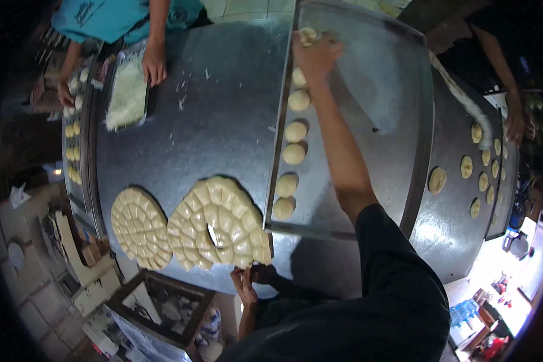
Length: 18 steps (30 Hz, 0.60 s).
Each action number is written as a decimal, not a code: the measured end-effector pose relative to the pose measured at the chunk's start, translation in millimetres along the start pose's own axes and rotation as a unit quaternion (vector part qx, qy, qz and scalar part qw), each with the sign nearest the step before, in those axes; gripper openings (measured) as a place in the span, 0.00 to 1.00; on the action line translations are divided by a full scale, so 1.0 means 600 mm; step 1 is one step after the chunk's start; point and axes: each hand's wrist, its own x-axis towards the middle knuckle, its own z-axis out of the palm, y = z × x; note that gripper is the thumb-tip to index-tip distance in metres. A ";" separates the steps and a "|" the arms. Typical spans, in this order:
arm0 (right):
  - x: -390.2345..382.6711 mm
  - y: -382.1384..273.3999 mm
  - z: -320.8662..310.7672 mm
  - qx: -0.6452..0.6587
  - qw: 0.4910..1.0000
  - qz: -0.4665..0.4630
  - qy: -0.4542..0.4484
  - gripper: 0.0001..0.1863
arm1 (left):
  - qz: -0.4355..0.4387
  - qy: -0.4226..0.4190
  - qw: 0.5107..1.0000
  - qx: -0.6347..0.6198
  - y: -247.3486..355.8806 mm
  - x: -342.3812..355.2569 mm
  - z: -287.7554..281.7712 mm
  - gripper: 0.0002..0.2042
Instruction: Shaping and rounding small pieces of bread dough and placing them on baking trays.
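My right arm, in a black sleeve, reaches across a metal tray [377,175] to its far left corner. My right hand [317,59], slightly blurred, has its fingers around a piece of dough [308,36]. Below it, several pale dough balls [294,153] line the tray's left side. Near the table's front edge, my left hand [245,286] pinches the lower rim of a big slab of dough cut into pieces [208,211]. A dark shape beside those fingers is too shaded to make out. A smaller cut dough round [140,226] lies left of the slab.
At the far left, a person in a teal shirt [111,18] touches a tray of white shreds [128,90]. Small dough balls [73,154] sit on a left-hand tray. Another person's hand [517,123] is at right, near flattened dough pieces [466,166]. A framed bin [163,301] stands below the table.
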 end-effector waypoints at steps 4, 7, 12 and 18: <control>-0.161 -0.015 -0.211 0.212 0.962 -0.028 -0.169 0.23 | 0.193 0.013 0.963 0.187 -0.074 0.015 -0.057 0.16; -0.400 0.005 -0.420 0.110 0.900 0.018 -0.422 0.14 | 0.038 0.022 0.999 0.016 0.033 0.006 0.012 0.18; -0.699 0.043 -0.486 0.076 0.921 -0.035 -0.381 0.23 | 0.159 -0.003 0.987 0.003 0.056 0.033 0.016 0.23; -0.739 0.095 -0.452 0.130 0.926 0.036 -0.353 0.22 | 0.267 0.015 0.961 0.070 0.005 0.081 0.033 0.27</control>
